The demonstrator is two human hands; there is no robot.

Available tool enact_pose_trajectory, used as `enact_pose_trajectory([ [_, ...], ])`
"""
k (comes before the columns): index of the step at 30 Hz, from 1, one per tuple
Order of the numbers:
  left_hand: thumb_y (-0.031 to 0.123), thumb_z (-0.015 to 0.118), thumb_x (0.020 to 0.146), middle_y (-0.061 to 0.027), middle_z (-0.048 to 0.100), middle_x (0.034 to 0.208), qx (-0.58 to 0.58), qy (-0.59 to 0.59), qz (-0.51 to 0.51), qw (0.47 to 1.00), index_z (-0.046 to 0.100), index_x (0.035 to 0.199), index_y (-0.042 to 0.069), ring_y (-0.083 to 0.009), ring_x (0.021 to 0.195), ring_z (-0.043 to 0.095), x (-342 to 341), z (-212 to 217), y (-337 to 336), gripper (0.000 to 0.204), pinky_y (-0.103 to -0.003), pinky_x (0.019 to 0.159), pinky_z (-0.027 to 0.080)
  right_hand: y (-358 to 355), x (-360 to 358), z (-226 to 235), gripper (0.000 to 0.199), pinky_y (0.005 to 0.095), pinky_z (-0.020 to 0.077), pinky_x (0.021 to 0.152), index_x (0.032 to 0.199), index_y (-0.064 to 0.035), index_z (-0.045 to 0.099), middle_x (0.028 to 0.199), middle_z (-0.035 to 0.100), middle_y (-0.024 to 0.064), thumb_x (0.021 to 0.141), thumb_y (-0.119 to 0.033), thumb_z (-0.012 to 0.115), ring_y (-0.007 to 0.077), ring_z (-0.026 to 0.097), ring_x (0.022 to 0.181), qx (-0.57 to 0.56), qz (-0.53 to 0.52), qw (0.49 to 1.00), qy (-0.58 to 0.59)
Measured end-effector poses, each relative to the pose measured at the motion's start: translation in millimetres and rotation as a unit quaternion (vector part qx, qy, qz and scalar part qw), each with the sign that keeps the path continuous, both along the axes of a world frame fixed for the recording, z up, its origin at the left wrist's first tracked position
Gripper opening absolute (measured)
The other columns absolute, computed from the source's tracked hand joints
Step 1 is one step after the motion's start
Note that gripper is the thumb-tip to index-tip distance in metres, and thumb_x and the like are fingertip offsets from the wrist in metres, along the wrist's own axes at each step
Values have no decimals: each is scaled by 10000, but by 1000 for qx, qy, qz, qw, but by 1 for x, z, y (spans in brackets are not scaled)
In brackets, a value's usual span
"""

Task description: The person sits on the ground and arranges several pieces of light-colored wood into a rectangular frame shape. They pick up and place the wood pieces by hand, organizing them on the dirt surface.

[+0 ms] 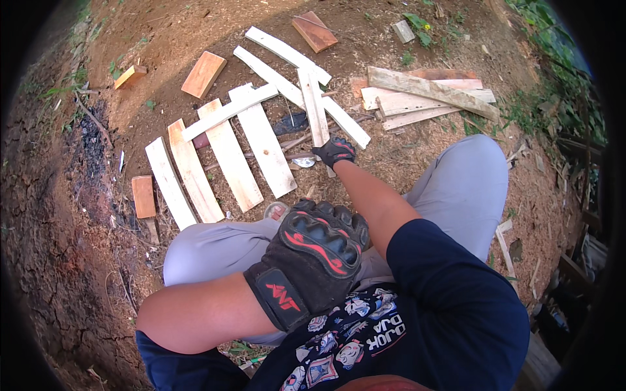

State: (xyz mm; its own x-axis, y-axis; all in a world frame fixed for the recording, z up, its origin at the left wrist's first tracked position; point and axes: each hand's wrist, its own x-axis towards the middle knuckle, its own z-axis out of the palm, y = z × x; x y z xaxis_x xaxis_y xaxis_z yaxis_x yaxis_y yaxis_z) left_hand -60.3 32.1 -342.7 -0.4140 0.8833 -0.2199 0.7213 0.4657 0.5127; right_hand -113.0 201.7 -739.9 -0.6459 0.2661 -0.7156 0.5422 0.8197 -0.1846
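Note:
Both my hands wear black gloves with red trim. My right hand [336,151] is wrapped round the near end of a narrow wooden slat [313,107], whose far end lies over other pale strips. Close to my body, my left hand [316,238] is curled with its back up; its fingertips and anything in them are hidden. Ahead of it lie wide pale boards [264,143] set side by side, with a thin strip [230,112] laid across their far ends. Two long white strips [287,53] slant beyond, partly under the slat.
A stack of rough planks [433,94] lies at the right. Orange-brown wood blocks [203,74] are scattered on the sawdust-covered soil, one [143,197] beside the boards. Charred ground [94,153] is at the left, green plants [548,39] at the upper right. My bent knees [466,182] frame the near side.

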Motion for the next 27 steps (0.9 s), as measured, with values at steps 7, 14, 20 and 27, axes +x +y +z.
enact_pose_trajectory([
  [7,362,711,851,-176,725,1100,-19,-18,0,1000,734,1264,22,-350,1019,712,-4,6,2,535,-463,918,575,1,0,-4,811,504,519,1112,1496,-184,646,1448,680,154,866,-687,726,351,656,1331,0,2,1000,5],
  [14,276,644,838,-82,684,956,41,29,44,998,704,1050,80,-281,969,688,6,-8,3,295,-459,884,524,1,2,-16,832,520,501,1133,1539,-185,604,1490,646,164,881,-684,710,366,626,1368,16,14,1000,6],
  [20,287,661,851,-87,722,1035,15,2,20,1000,730,1115,79,-293,1034,698,0,-1,1,343,-474,912,522,3,1,-18,837,530,492,1139,1542,-189,600,1494,643,165,878,-688,710,366,617,1380,9,4,1000,-2],
  [27,289,664,851,-88,722,1044,12,6,13,1000,730,1123,80,-295,1042,697,0,-2,2,349,-478,916,521,2,-1,-6,857,517,490,1139,1513,-180,629,1475,652,179,845,-707,737,382,623,1365,10,-7,1000,-13],
])
